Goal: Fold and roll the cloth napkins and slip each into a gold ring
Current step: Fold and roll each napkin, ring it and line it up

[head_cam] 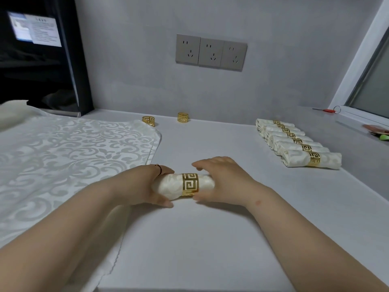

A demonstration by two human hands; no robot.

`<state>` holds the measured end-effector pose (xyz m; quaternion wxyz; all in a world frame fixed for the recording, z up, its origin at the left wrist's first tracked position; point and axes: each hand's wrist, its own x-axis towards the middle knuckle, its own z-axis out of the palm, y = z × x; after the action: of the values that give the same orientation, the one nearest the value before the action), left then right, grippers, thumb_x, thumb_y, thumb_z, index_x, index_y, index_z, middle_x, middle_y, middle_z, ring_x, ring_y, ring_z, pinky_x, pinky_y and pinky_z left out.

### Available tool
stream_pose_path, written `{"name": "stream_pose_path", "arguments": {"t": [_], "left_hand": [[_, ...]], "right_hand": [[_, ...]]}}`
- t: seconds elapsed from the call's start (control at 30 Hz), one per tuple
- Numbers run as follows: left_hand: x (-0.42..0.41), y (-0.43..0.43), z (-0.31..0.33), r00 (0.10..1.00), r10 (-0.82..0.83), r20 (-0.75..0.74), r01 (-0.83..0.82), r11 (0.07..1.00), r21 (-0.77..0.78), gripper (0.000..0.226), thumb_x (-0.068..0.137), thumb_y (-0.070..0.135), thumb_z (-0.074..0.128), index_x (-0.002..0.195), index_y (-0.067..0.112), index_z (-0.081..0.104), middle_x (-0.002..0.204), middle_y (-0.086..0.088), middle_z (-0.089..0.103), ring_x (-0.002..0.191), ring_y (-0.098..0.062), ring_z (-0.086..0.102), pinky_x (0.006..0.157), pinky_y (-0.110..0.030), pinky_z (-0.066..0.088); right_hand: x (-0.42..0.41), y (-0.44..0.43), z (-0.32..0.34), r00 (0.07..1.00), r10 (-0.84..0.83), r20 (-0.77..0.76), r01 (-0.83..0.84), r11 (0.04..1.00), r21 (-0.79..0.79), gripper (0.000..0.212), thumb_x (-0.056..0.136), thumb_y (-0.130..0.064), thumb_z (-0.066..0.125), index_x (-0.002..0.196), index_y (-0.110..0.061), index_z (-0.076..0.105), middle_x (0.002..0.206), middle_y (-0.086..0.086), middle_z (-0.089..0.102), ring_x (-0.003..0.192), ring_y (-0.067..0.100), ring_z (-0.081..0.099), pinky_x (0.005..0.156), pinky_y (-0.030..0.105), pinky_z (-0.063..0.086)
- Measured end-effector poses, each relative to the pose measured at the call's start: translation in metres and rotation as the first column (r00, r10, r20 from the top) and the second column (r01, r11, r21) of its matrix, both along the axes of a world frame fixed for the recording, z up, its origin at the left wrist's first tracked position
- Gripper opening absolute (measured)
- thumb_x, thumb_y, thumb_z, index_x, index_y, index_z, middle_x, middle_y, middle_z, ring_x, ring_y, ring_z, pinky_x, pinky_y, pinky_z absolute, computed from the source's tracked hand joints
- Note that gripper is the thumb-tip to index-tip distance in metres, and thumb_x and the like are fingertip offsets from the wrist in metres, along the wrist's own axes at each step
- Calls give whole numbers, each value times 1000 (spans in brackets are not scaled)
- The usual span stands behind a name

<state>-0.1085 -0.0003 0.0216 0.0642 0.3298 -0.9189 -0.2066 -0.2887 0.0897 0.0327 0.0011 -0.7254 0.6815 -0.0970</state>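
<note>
At the middle of the grey table, left hand and right hand each curl a grip round an end of the rolled white napkin, likely soft and light, best held beside its slick gold ring.

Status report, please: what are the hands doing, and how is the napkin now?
Left hand and right hand both grip the rolled white cloth napkin. Gold fretwork ring sits round its middle. Nothing lies between it and the row of ringed rolls.

Home room, wall sockets, window
</note>
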Motion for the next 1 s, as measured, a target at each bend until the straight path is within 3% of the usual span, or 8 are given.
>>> {"name": "stream_pose_path", "arguments": {"t": [0.13,0.27,0.43,0.57,0.73,0.87,1.0], "left_hand": [[7,-2,-3,997,1,-77,3,999,54,52,75,29,74,122,26,52,108,14,56,96,-3,50,71,-2,36],[6,0,-6,997,1,-82,0,1000,11,47,76,30,73,119,27,54,105,14,59,96,-5,53,76,-8,38],[10,-1,-9,989,33,-144,-18,994,106,85,46,61,72,122,38,41,109,20,49,92,3,50,70,6,34],[26,-9,-6,981,88,-175,-42,967,252,70,58,41,82,118,38,47,101,15,59,81,2,61,65,1,40],[30,-12,-10,981,105,-164,-69,974,214,55,70,22,78,115,35,49,94,12,63,71,12,58,64,2,38],[26,-9,-8,982,68,-174,-41,987,156,49,72,19,77,106,37,48,92,15,59,72,19,54,64,3,37],[20,-3,-7,976,55,-211,-28,991,128,41,71,15,78,88,41,51,86,13,59,70,20,52,64,0,38]], "right_hand": [[16,-6,-5,997,52,-65,-52,999,2,44,79,-40,65,117,-23,53,110,-4,61,103,17,52,84,25,32],[8,2,-7,1000,2,28,-2,1000,-7,38,78,-36,66,112,-23,54,105,-4,62,87,12,46,71,23,32],[6,8,-7,996,-39,81,37,999,27,57,77,-40,68,128,-29,45,114,-3,56,105,16,46,83,22,32],[2,8,-9,992,-60,112,60,998,6,52,76,-40,69,123,-31,49,114,-3,57,109,17,45,88,23,34],[-2,17,-3,977,-98,188,88,994,61,83,72,-42,73,141,-32,26,143,-8,37,131,15,30,106,26,24],[-31,38,2,914,-233,332,195,970,144,78,76,-30,72,140,-28,29,141,-7,37,126,11,35,101,22,30],[-42,50,-11,750,-358,557,293,934,206,54,79,-16,70,126,-16,44,104,-9,56,93,5,53,77,10,38]]}}
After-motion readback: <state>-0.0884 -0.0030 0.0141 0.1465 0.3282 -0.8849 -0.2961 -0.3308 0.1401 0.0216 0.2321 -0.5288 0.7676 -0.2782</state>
